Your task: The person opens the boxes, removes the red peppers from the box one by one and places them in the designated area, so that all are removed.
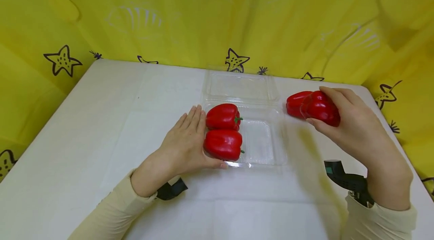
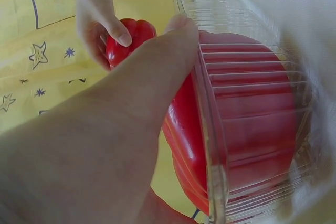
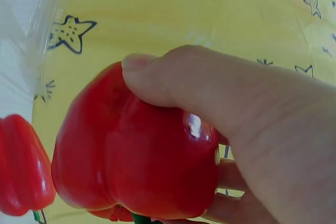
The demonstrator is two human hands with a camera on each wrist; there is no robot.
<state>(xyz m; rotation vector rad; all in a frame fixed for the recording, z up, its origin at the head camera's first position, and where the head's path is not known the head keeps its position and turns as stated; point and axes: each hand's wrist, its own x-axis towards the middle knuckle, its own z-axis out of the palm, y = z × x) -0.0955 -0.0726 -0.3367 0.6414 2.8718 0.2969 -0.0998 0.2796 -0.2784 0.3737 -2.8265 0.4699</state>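
My left hand [image 1: 186,142] lies with straight fingers along the left side of a clear plastic clamshell container [image 1: 262,140], its thumb at the near edge. Inside, on the left, are two red bell peppers: a far one [image 1: 222,116] and a near one [image 1: 223,144], green stems facing right. To the right of the container, my right hand [image 1: 364,130] holds a red bell pepper [image 1: 321,109] between thumb and fingers. The right wrist view shows the thumb across this pepper [image 3: 136,150]. Partly hidden behind it, another red pepper [image 1: 295,104] is visible.
The container's clear lid [image 1: 240,86] lies folded open toward the back of the white table [image 1: 162,85]. A yellow patterned curtain [image 1: 190,17] hangs behind and at both sides. Dark wrist devices [image 1: 347,179] sit on both forearms.
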